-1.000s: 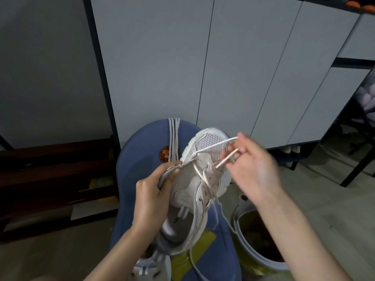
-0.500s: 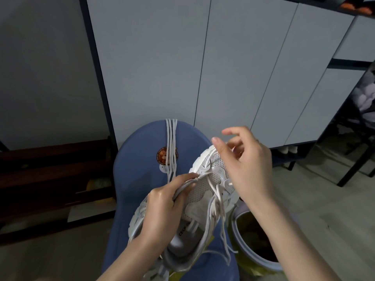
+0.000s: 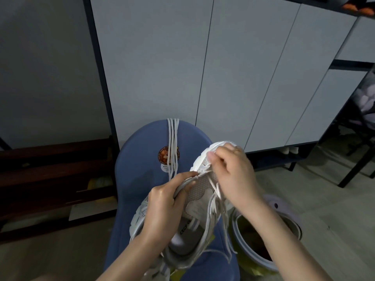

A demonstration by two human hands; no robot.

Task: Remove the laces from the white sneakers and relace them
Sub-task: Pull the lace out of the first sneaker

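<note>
A white sneaker [image 3: 199, 201] is held up over a blue chair [image 3: 142, 169], toe pointing away from me. My left hand [image 3: 164, 205] grips its left side, thumb and fingers curled round the eyelet edge. My right hand [image 3: 233, 169] is at the toe end of the lacing, fingers curled and pinching the white lace [image 3: 220, 211] there. Loose lace ends hang down the right side of the shoe. A second white lace [image 3: 172, 147] lies draped in several strands over the chair back. Part of another white sneaker [image 3: 156, 270] shows below my left forearm.
Grey cabinet doors [image 3: 203, 67] stand behind the chair. A round bin [image 3: 284, 211] with a pale rim sits on the floor at the right. Dark wooden shelving [image 3: 50, 179] is at the left. Black furniture legs [image 3: 353, 167] stand at far right.
The lace that my right hand held stretched out above the toe is now slack. My right hand has dropped onto the toe end of the lacing, and the shoe sits lower.
</note>
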